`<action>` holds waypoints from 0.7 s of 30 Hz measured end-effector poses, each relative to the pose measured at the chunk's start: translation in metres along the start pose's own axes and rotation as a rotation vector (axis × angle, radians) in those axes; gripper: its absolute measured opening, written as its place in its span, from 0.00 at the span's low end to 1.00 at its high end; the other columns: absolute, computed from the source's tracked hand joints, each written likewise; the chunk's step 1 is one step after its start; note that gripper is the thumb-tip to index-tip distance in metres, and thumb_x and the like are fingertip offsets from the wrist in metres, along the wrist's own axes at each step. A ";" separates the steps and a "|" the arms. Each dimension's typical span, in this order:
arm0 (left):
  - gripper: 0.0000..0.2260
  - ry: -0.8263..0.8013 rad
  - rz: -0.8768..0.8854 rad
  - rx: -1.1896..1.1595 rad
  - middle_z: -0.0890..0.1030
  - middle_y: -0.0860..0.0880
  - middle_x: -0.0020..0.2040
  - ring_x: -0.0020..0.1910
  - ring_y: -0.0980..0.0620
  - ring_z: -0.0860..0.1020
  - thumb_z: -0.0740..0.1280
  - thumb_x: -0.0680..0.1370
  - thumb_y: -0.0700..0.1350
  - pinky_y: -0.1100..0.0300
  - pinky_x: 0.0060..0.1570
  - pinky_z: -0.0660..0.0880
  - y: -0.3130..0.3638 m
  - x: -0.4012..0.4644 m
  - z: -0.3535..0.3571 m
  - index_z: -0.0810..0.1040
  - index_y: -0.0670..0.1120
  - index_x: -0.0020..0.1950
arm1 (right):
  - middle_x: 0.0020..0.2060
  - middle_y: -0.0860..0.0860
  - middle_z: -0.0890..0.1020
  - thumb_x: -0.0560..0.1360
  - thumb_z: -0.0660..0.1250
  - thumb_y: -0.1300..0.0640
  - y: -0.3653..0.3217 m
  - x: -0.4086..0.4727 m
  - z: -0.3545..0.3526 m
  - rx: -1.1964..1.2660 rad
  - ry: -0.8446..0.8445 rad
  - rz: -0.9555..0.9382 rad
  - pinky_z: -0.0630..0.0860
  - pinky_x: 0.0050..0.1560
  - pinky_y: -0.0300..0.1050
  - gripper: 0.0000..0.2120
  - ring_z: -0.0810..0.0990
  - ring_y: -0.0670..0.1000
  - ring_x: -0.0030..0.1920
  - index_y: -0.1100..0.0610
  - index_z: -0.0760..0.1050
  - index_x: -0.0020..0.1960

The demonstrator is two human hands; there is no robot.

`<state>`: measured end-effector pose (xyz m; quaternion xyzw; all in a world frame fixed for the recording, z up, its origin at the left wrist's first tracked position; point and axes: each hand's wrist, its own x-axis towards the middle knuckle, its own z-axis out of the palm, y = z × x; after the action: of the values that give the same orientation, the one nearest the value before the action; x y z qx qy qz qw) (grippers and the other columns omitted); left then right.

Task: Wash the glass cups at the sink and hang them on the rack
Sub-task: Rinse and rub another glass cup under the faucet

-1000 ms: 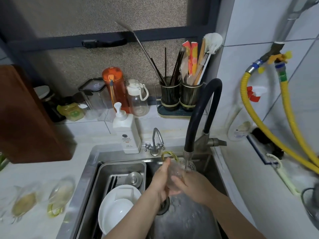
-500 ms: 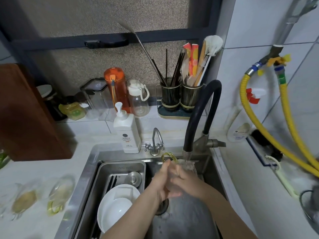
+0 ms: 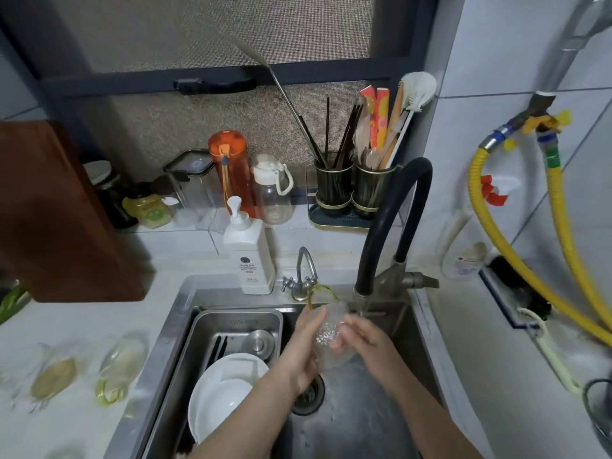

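A clear textured glass cup [image 3: 328,332] with a yellow-green handle is held over the steel sink [image 3: 172,329], beside the water running from the black hose faucet [image 3: 381,233]. My left hand [image 3: 306,356] grips the cup from the left. On its right side my right hand [image 3: 362,342] also has its fingers on the glass. Two more glass cups [image 3: 121,366] [image 3: 54,376] lie on the white counter at the left, blurred. No rack can be made out.
A steel tray [image 3: 238,321] in the sink's left half holds white plates [image 3: 225,392] and a small lid. A white soap pump bottle [image 3: 246,253] stands behind the sink. Utensil holders [image 3: 352,190], bottles and jars line the sill. Yellow hoses [image 3: 526,260] hang at right.
Both hands have turned the cup, which now lies more tilted with its handle toward the small tap. The hands stay under the faucet, water still running.
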<state>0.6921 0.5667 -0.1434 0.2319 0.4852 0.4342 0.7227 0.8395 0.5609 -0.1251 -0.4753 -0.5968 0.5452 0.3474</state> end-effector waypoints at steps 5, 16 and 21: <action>0.42 0.144 0.089 0.123 0.81 0.51 0.57 0.51 0.54 0.82 0.79 0.63 0.57 0.58 0.47 0.79 -0.017 -0.009 0.013 0.60 0.59 0.70 | 0.32 0.51 0.80 0.81 0.57 0.53 0.004 0.005 0.009 0.176 0.213 0.162 0.75 0.35 0.31 0.14 0.79 0.49 0.35 0.59 0.77 0.44; 0.27 0.246 0.138 0.450 0.74 0.45 0.67 0.64 0.45 0.74 0.60 0.79 0.60 0.49 0.66 0.71 -0.016 0.012 0.047 0.61 0.51 0.75 | 0.51 0.43 0.83 0.80 0.58 0.58 0.015 -0.017 -0.016 0.331 0.164 0.191 0.76 0.52 0.41 0.11 0.82 0.38 0.49 0.49 0.77 0.56; 0.14 0.256 0.157 0.399 0.78 0.47 0.55 0.51 0.51 0.78 0.56 0.83 0.47 0.65 0.48 0.75 -0.016 0.012 0.047 0.73 0.45 0.65 | 0.42 0.51 0.85 0.79 0.62 0.55 0.014 -0.017 -0.015 -0.109 0.163 0.166 0.77 0.50 0.41 0.09 0.83 0.47 0.44 0.54 0.81 0.49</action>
<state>0.7427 0.5726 -0.1416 0.3501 0.6297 0.4103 0.5591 0.8617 0.5488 -0.1341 -0.5839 -0.5541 0.4984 0.3219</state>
